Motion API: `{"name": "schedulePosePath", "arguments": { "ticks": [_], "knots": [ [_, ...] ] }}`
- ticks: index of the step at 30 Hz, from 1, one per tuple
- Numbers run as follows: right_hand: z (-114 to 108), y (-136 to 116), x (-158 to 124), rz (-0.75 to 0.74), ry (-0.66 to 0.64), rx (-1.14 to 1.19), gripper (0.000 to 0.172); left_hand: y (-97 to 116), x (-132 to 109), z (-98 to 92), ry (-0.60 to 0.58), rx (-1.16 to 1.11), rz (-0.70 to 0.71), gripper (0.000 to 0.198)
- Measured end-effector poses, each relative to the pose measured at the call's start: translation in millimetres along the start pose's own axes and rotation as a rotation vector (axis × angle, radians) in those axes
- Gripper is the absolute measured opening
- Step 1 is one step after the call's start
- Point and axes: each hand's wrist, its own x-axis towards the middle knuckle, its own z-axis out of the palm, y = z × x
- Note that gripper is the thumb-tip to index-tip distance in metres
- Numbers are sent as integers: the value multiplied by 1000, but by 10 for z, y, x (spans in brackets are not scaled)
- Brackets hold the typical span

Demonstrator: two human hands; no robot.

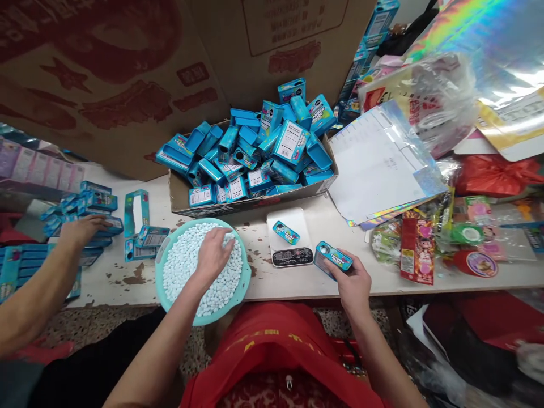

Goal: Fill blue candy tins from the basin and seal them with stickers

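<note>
My left hand reaches into a turquoise basin full of small pale candies. Its fingers are curled down among the candies, with the fingertips partly hidden. In my right hand is a blue candy tin, held tilted just above the table's front edge, with a dark opening at its upper end. Left of this tin, another blue tin rests on a small white digital scale.
Behind the basin, an open carton is heaped with blue tins. At left, another person's hand touches stacked blue boxes. White sheets and packaged sweets lie at right. A large cardboard box stands at the back.
</note>
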Motion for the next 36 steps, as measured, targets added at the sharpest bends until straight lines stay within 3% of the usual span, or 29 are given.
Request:
{"name": "schedulePosePath", "arguments": {
  "ticks": [5, 8, 11, 14, 16, 20, 22, 24, 26, 28, 31, 36],
  "knots": [
    [85, -105, 45, -37, -4, -17, 53, 616, 436, 494, -190, -143, 380, 45],
    [216, -138, 94, -80, 5, -28, 52, 753, 573, 674, -330, -191, 460, 37],
    [476, -117, 190, -170, -23, -42, 49, 607, 502, 613, -258, -281, 329, 31],
    [778, -70, 301, -232, -107, -78, 47, 364, 288, 365, -113, -367, 205, 34],
    [909, -63, 330, -312, -161, -115, 46, 265, 116, 187, -79, -420, 168, 35],
    [866, -164, 151, -651, -124, -269, 59, 314, -215, 20, -135, -578, 66, 35],
    [760, -242, -34, -722, -278, -317, 67, 415, -348, 41, -185, -706, 5, 36],
    [675, -309, -229, -618, -573, -382, 58, 515, -441, 93, -234, -897, -68, 39],
    [634, -360, -397, -466, -720, -448, 45, 591, -486, 141, -236, -1178, -199, 41],
    [625, -393, -522, -420, -687, -490, 39, 640, -483, 170, -193, -1521, -388, 46],
    [621, -390, -623, -498, -611, -554, 38, 691, -426, 216, -148, -1884, -645, 56],
    [552, -244, -671, -447, -588, -666, 37, 739, -383, 396, -111, -2014, -869, 33]
  ]
}}
